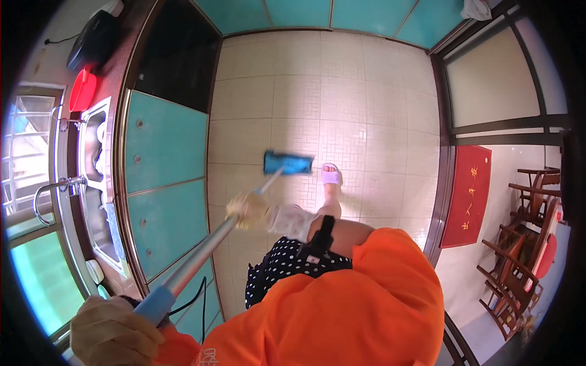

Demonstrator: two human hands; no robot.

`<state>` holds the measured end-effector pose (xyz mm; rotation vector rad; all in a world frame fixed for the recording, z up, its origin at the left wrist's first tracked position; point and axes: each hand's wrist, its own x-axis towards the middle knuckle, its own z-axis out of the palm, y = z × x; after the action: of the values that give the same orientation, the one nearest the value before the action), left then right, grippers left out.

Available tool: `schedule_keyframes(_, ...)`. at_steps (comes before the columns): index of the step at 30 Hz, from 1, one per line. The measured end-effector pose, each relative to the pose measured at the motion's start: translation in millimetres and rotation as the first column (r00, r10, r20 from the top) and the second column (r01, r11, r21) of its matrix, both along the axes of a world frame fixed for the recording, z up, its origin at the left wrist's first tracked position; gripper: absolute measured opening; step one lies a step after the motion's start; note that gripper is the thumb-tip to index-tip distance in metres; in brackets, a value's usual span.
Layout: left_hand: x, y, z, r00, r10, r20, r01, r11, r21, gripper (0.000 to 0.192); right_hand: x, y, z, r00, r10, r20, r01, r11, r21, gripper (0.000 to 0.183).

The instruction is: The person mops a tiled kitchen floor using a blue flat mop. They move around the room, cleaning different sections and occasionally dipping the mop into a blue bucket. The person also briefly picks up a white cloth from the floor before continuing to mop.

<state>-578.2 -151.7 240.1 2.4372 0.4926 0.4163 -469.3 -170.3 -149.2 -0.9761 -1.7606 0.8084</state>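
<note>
A mop with a metal pole (201,258) runs slantwise from the lower left to its blue flat head (288,164), which is on the tiled floor. Around the blue grip at the pole's upper end is my left hand (114,331), in a pale yellowish glove. My right hand (247,211), gloved in the same colour and a little blurred, grips the pole lower down, nearer the mop head. Just right of the head stands a foot in a lilac slipper (330,174). A black strap with a mount is on the right forearm.
Teal cabinets (167,142) and a counter with a steel sink (97,183) line the left side. A red plastic dipper (83,91) stands by the sink. More teal cabinet doors (297,13) border the far side. At the right are a sliding door frame, a red mat (467,196) and wooden chairs (512,270).
</note>
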Motion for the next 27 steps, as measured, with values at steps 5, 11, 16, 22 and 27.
schedule_keyframes(5, -55.6, -10.2, 2.1, 0.971, 0.236, -0.025, -0.234, 0.935, -0.267, 0.018, -81.7, -13.1, 6.6, 0.833, 0.551, -0.045, -0.542, 0.799, -0.260, 0.017)
schedule_keyframes(11, -77.4, -19.0, 29.4, 1.000, -0.006, -0.026, -0.003, 0.948, -0.317, 0.024, -79.1, 35.3, 31.2, 0.635, 0.740, 0.219, -0.690, 0.672, -0.270, 0.020)
schedule_keyframes(16, -41.8, -20.7, -37.5, 0.893, 0.319, -0.318, -0.340, 0.940, -0.013, 0.021, 13.4, 148.6, -12.3, 0.790, 0.335, 0.514, -0.391, 0.921, 0.000, 0.013)
schedule_keyframes(22, 50.0, 103.6, -240.2, 0.960, 0.272, 0.067, -0.267, 0.961, -0.076, 0.039, 122.5, 257.4, -74.7, 0.792, -0.169, 0.587, 0.283, 0.953, -0.108, 0.024)
schedule_keyframes(27, 73.5, 128.7, -328.6, 0.954, -0.064, -0.294, 0.093, 0.992, 0.083, 0.034, 131.6, 248.8, -114.3, 0.714, -0.131, 0.688, 0.300, 0.945, -0.131, 0.036)
